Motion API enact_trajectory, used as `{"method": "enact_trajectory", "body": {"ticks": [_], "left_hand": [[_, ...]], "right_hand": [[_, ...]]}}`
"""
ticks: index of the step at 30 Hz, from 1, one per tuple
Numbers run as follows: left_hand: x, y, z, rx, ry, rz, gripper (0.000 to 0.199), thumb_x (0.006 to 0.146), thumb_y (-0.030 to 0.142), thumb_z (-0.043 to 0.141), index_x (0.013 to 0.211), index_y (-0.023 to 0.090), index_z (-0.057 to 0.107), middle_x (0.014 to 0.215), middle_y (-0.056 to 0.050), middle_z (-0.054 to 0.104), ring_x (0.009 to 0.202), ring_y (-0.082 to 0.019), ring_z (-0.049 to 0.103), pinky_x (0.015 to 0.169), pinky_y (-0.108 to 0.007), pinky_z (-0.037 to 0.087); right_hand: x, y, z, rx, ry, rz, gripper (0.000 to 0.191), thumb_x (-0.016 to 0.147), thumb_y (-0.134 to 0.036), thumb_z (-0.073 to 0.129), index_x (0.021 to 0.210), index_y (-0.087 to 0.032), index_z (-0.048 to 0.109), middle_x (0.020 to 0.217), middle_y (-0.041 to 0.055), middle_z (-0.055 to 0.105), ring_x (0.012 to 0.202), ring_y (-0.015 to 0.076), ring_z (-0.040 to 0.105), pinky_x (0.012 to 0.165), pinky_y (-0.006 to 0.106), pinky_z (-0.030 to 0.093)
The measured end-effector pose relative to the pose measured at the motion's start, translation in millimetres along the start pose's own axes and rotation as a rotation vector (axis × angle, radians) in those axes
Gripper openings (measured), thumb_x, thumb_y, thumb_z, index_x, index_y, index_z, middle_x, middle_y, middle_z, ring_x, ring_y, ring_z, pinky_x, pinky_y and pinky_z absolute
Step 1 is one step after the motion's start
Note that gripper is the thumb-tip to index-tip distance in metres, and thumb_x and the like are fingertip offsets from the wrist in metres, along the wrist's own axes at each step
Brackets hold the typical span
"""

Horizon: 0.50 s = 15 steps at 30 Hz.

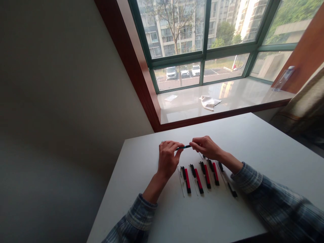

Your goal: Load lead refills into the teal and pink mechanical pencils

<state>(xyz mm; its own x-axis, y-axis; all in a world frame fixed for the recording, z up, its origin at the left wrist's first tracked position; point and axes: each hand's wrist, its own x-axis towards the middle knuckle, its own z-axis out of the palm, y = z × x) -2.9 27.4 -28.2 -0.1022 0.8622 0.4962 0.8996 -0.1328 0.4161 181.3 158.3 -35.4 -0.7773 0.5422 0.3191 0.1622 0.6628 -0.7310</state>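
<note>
Above the white table [141, 175], a thin dark pen-like piece with a blue part [186, 146] spans the space between my hands. My left hand [169, 158] pinches its left end between thumb and fingers. Its right end is in the closed fingers of my right hand [206, 147]. Below them lies a row of separated pen parts: several red barrels with black ends [187, 180], black clipped pieces [183, 172] and thin pale refills [181, 182]. A dark piece [232, 189] lies at the right end of the row, near my right sleeve.
Behind the table is a window sill [182, 113] with a crumpled white cloth [210, 102], a small paper [171, 98] and a clear bottle [283, 79]. A wall [76, 101] stands on the left, a curtain [301, 98] on the right.
</note>
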Motion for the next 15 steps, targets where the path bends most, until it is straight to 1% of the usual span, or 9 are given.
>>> {"method": "enact_trajectory", "body": {"ticks": [1, 3, 4, 5, 7, 9, 12, 15], "left_hand": [[0.5, -1.2, -0.3, -0.006, 0.005, -0.008, 0.011, 0.096, 0.023, 0.065, 0.103, 0.028, 0.072, 0.104, -0.002, 0.077, 0.106, -0.026, 0.064, 0.106, -0.051, 0.038], [1.7, -4.5, -1.1, -0.034, 0.022, -0.035, 0.011, 0.095, 0.022, 0.066, 0.101, 0.028, 0.072, 0.105, -0.001, 0.077, 0.107, -0.026, 0.064, 0.105, -0.051, 0.039], [2.3, -6.4, -1.5, -0.056, 0.032, -0.052, 0.011, 0.095, 0.022, 0.066, 0.101, 0.028, 0.072, 0.105, -0.001, 0.077, 0.107, -0.026, 0.064, 0.105, -0.050, 0.039], [2.8, -8.4, -1.8, -0.082, 0.041, -0.069, 0.011, 0.094, 0.021, 0.067, 0.100, 0.029, 0.073, 0.105, -0.001, 0.077, 0.107, -0.026, 0.064, 0.104, -0.050, 0.040], [3.7, -11.9, -2.4, -0.141, 0.053, -0.092, 0.011, 0.094, 0.021, 0.068, 0.099, 0.029, 0.073, 0.104, 0.000, 0.077, 0.106, -0.026, 0.065, 0.101, -0.049, 0.043], [4.1, -14.3, -2.7, -0.193, 0.053, -0.096, 0.011, 0.093, 0.021, 0.068, 0.099, 0.029, 0.074, 0.104, -0.001, 0.077, 0.105, -0.026, 0.065, 0.100, -0.048, 0.045], [4.0, -16.1, -3.1, -0.243, 0.034, -0.084, 0.012, 0.093, 0.022, 0.068, 0.099, 0.029, 0.074, 0.103, -0.002, 0.077, 0.106, -0.026, 0.064, 0.099, -0.047, 0.047], [3.7, -16.7, -3.8, -0.271, 0.017, -0.071, 0.011, 0.093, 0.023, 0.067, 0.100, 0.029, 0.073, 0.103, -0.003, 0.076, 0.107, -0.026, 0.065, 0.099, -0.048, 0.049]], "right_hand": [[-0.1, -0.2, -0.2, 0.035, 0.003, 0.013, 0.038, 0.101, -0.047, 0.054, 0.081, -0.018, 0.068, 0.062, -0.0009, 0.063, 0.055, 0.0115, 0.053, 0.057, 0.026, 0.041], [0.1, -0.8, -1.1, 0.167, 0.003, 0.043, 0.032, 0.097, -0.049, 0.061, 0.103, -0.019, 0.070, 0.072, 0.0007, 0.068, 0.062, 0.0138, 0.059, 0.060, 0.026, 0.046], [0.4, -1.1, -2.0, 0.257, -0.009, 0.054, 0.035, 0.094, -0.050, 0.065, 0.112, -0.020, 0.069, 0.077, 0.0018, 0.070, 0.067, 0.0150, 0.062, 0.062, 0.027, 0.048], [0.9, -1.4, -3.1, 0.352, -0.030, 0.060, 0.039, 0.093, -0.050, 0.068, 0.117, -0.020, 0.067, 0.082, 0.0032, 0.072, 0.072, 0.0161, 0.064, 0.064, 0.028, 0.051], [1.9, -1.5, -6.0, 0.515, -0.087, 0.057, 0.040, 0.091, -0.049, 0.071, 0.116, -0.018, 0.069, 0.090, 0.0060, 0.074, 0.080, 0.0179, 0.067, 0.069, 0.029, 0.054], [2.8, -0.7, -8.8, 0.605, -0.120, 0.049, 0.035, 0.089, -0.046, 0.074, 0.110, -0.016, 0.072, 0.093, 0.0077, 0.075, 0.085, 0.0188, 0.069, 0.074, 0.031, 0.056], [2.9, 2.1, -11.1, 0.669, -0.146, 0.066, 0.033, 0.088, -0.042, 0.076, 0.109, -0.016, 0.075, 0.095, 0.0082, 0.076, 0.089, 0.0197, 0.071, 0.080, 0.034, 0.058], [2.2, 5.0, -11.8, 0.697, -0.207, 0.090, 0.032, 0.086, -0.040, 0.078, 0.108, -0.017, 0.076, 0.098, 0.0083, 0.077, 0.090, 0.0196, 0.071, 0.081, 0.034, 0.058]]}}
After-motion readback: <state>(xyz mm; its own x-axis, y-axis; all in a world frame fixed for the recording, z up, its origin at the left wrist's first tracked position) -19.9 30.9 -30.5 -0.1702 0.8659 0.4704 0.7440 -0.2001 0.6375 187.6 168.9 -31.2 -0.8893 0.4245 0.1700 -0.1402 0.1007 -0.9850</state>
